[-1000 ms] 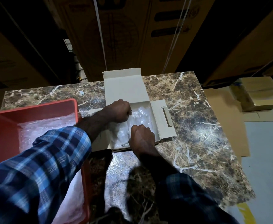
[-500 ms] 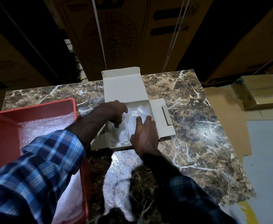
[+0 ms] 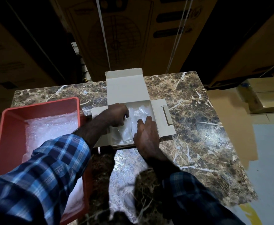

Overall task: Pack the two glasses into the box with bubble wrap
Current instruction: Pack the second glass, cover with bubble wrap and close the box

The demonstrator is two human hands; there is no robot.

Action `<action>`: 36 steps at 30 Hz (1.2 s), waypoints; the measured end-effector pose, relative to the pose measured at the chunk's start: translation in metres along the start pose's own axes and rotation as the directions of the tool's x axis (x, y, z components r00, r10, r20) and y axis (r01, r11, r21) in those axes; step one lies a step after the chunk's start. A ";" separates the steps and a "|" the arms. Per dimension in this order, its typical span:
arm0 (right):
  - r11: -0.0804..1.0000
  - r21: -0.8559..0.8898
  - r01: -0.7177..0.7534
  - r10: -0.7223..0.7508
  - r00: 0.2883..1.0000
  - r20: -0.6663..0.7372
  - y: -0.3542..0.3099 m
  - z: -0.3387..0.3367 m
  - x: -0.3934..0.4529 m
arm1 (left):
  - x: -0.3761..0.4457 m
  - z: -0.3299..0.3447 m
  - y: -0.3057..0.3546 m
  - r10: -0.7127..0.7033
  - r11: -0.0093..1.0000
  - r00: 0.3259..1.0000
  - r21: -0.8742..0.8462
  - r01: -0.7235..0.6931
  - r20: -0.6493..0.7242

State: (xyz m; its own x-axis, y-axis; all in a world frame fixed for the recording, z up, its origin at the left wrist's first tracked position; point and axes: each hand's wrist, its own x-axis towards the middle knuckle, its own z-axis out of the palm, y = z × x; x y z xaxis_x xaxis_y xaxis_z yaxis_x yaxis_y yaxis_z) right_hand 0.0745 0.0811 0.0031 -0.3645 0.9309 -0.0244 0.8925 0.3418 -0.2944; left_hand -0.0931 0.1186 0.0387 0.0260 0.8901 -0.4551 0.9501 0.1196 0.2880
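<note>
Head view: white box [image 3: 159, 114] lies open on marble table [image 3: 198, 127], lid flap far side. Left hand [image 3: 118, 116] curled over a glass [image 3: 127, 133] lying in box w/ bubble wrap [image 3: 141, 111]; can't tell if it grips. Right hand [image 3: 146, 135] flat, fingers straight, pressing wrap at box's right half. Red tray [image 3: 12, 127] w/ more wrap at left.

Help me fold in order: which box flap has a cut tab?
The right side flap, beside the right hand; the big back lid and left flap show none.
</note>
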 end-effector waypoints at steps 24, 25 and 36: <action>0.801 0.395 0.450 -0.316 0.878 -0.359 -0.014 -0.050 -0.091 | -0.215 0.104 0.069 -0.206 0.953 0.618 -0.299 -0.048 -0.759; 0.786 0.410 0.463 -0.320 0.872 -0.370 -0.019 -0.049 -0.098 | -0.224 0.116 0.073 -0.207 0.952 0.590 -0.300 -0.062 -0.780; 0.657 0.335 0.675 -0.570 0.736 -0.366 -0.084 -0.033 -0.142 | -0.250 0.259 0.039 -0.134 0.991 0.835 -0.078 0.109 -0.533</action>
State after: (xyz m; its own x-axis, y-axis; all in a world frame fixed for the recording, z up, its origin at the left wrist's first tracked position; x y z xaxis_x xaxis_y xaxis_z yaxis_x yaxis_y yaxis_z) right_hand 0.0604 -0.0755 0.0630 -0.6796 0.5373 0.4995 0.2512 0.8101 -0.5297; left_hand 0.0179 -0.2127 -0.0549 -0.2710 0.9621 0.0306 0.9202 0.2495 0.3017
